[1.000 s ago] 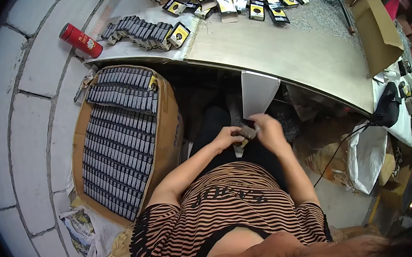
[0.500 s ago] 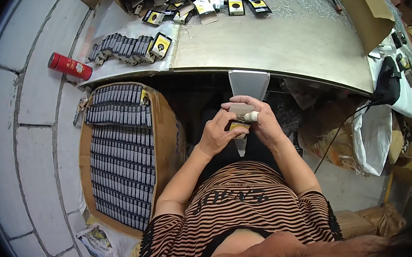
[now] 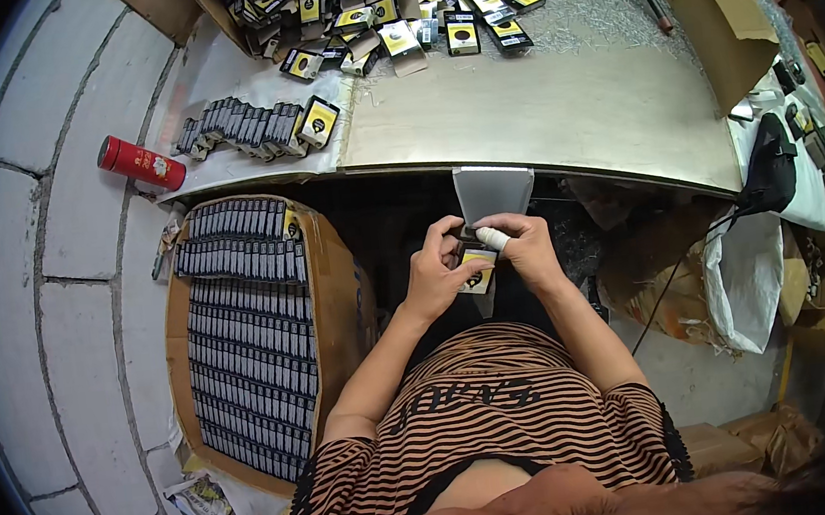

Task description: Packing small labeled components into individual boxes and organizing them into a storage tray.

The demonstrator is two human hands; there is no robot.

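In front of my belly, both hands hold a small yellow, white and black cardboard box (image 3: 476, 273). My left hand (image 3: 433, 277) is closed around its left side, thumb across the front face. My right hand (image 3: 531, 253) pinches at its upper end, and white tape (image 3: 493, 239) wraps one of its fingers. What lies between the fingertips at the top is too dark and small to make out. Just beyond my hands, a grey tapered metal piece (image 3: 494, 192) projects from under the table edge.
Many similar boxes (image 3: 400, 40) lie heaped on the table (image 3: 518, 111), beside loose metal bits (image 3: 599, 27). A row of boxes (image 3: 243, 126) and a red flask (image 3: 141, 163) sit at left. Below stands a carton (image 3: 333, 266) packed with boxes. A white sack (image 3: 741, 273) hangs right.
The box has tilted so its printed front shows more. The pale flap at its top is no longer visible, and my right fingers have drawn in to its upper end.
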